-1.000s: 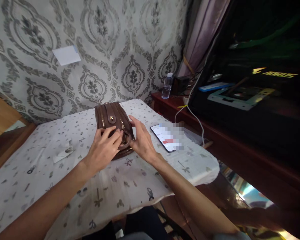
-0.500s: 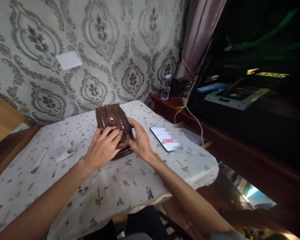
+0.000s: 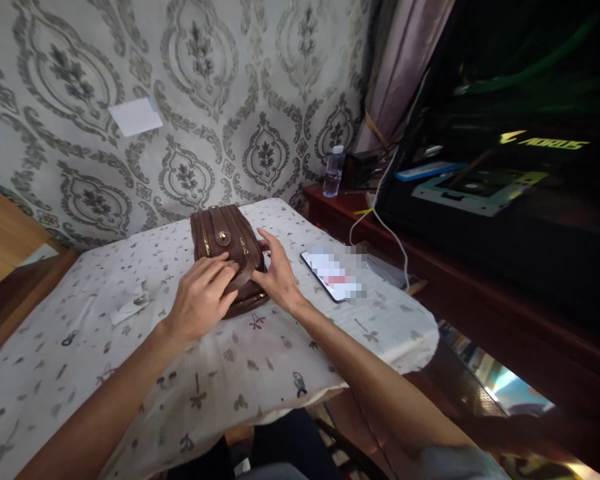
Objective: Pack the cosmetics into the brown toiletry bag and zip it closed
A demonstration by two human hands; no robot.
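A brown leather bag point(image 3: 236, 233) with gold zips and a round metal stud on its strap lies on the patterned tablecloth point(image 3: 220, 373). My left hand point(image 3: 205, 290) is curled over the bag's near left part, its fingers close together and their tips bent onto the leather. On the right side of the bag, my right hand point(image 3: 279, 273) grips the near right edge, thumb on top and forefinger farther along the side. The rest of the right fingers are partly hidden. To the right of this hand lies a phone point(image 3: 330, 277) with a lit, partly pixelated screen.
A crumpled white scrap point(image 3: 133, 305) lies left of the bag. On the dark red cabinet point(image 3: 313, 207) stand a clear bottle point(image 3: 333, 172) and a white cable point(image 3: 393, 233). A large black glossy panel point(image 3: 530, 267) rises at right. Patterned wallpaper point(image 3: 200, 100) is behind.
A loop-like strap or flap at the bag's near end, raised between my hands before, now lies flatter. My left fingers have drawn back slightly left; the right thumb sits higher on the bag.
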